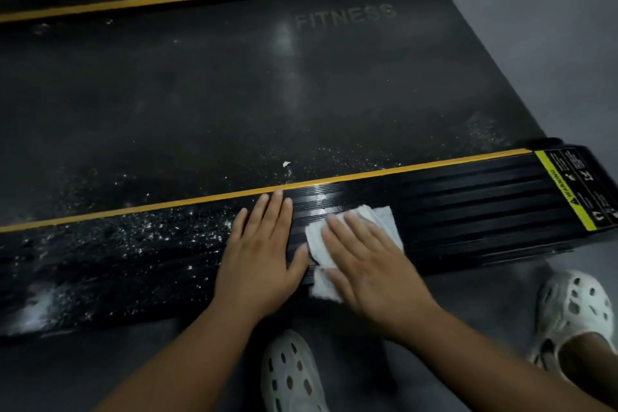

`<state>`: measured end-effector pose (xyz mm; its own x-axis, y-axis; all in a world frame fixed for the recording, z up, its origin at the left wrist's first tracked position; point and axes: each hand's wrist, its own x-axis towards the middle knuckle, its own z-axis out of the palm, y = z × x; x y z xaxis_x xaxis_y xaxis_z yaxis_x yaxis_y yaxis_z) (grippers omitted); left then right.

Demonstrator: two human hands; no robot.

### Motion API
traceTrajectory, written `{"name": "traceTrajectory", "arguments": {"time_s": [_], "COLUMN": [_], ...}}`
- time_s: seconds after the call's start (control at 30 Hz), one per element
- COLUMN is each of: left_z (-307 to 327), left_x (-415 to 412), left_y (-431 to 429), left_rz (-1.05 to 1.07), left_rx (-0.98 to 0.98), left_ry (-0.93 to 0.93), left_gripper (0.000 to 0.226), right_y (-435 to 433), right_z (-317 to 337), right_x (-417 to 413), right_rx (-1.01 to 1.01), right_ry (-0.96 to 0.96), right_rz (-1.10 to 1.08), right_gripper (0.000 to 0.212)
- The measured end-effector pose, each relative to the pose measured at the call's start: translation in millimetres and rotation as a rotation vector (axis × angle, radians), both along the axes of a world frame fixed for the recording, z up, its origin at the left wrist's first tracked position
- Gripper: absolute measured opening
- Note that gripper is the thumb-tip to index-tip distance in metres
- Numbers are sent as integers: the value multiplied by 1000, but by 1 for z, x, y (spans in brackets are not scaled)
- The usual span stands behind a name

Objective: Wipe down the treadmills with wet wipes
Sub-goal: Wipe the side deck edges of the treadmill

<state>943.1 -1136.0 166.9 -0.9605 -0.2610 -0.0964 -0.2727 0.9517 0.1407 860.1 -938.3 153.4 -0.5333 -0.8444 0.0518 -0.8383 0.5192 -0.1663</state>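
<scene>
The left forearm (187,361) and right forearm (495,354) are bare, as are the left hand (259,254) and right hand (364,264). The person wears off-white moulded foam clogs. The left shoe (291,375) has a rounded toe pierced by rows of dark oval holes. The right shoe (575,311) has larger, irregular cut-outs along its side and a wide opening round a bare ankle.

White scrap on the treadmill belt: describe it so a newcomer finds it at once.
Start at the wide dark belt printed FITNESS. Just past the yellow stripe beyond the left hand lies the scrap, one solid white fleck bigger than the fine specks around it.
</scene>
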Motion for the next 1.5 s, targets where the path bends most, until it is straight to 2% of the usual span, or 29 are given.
{"name": "traceTrajectory", "arguments": {"time_s": [0.1, 0.2, 0.23, 0.3, 0.4, 0.5, 0.6, 0.67, 0.73, 0.8, 0.97, 1.1, 1.17, 1.23, 1.3, 1.4, 1.47, 1.5], "left_z": [2, 3, 3, 3, 4, 5, 6, 5, 6, 6, 15, 9, 4, -1, -3, -3, -4, -4], "left_x": [0, -1, -1, -1, -1, -1, -2, -1, -2, -2, 8, 33, 39, 38, 38, 38, 37, 37], "left_y": [1, 2, 3, 2, 2, 3, 3, 3, 2, 1, -5, -27, -31, -32, -33, -34, -33, -33], "left_rz": [0, 10, 14, 22, 20, 25, 20, 22, 23, 14, 29, 117, 137, 133, 126, 126, 120, 121], "left_rx": [14, 20, 18, 4, 3, -15, -16, -8, -9, -12, 35, -20, -12, -20, -27, -43, -46, -48], "left_ry": [16, 38, 30, 14, -8, -24, -21, -22, -31, -16, 31, -9, 19, 35, 29, 46, 42, 43], "left_gripper": [78, 77, 78, 78, 77, 78, 79, 79, 78, 80, 83, 85, 85, 81, 80, 80, 80, 80], "right_y": [26, -10, -25, -31, 13, 24, -18, -36, -23, -5, 1, -41, -58, -50, -26, -24, -58, -75], "right_z": [-5, 0, 1, 3, 4, 4, 3, 5, 2, 3, 9, 8, 3, 3, 3, 1, 0, 1], "right_x": [-28, -52, -46, -24, -10, -44, -59, -36, -15, -15, -34, -28, -6, 15, 11, -32, -46, -40], "right_rx": [16, 16, 17, 26, 77, 63, 75, 48, 25, 19, -69, -70, -46, -18, 4, 12, 28, 26], "right_ry": [70, -24, -28, -4, 19, 16, -69, -41, -8, -5, 59, -22, -4, 19, 32, 52, 8, 2], "right_rz": [-174, -348, -330, -147, 120, -9, -213, -134, 48, 120, -171, -312, -187, 69, 211, 43, -136, -157], "right_gripper": [62, 68, 68, 64, 59, 65, 74, 69, 60, 57, 37, 46, 56, 56, 57, 63, 65, 65]}}
